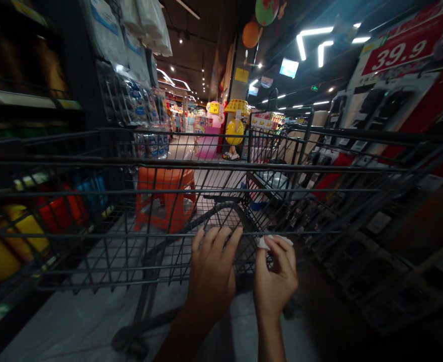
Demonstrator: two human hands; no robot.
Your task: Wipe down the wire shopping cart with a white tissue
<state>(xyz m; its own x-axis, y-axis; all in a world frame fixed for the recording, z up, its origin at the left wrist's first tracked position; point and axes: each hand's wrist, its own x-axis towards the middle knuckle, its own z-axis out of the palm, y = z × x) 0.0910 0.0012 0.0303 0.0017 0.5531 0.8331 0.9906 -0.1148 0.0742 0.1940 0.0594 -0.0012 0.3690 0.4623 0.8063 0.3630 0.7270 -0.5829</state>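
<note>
L hand (214, 269) & R hand (276, 281) are bare, w/ slim fingers (217, 241) & narrow wrists (268, 315).

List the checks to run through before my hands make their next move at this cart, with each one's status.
1. Right hand holds tissue: ok, pinched.
2. Left hand free: cannot tell; fingers extended, palm hidden.
3. Tissue touching the cart: cannot tell.
4. Cart upright: ok.
5. Stool upright: ok, seen through the wires.
</note>
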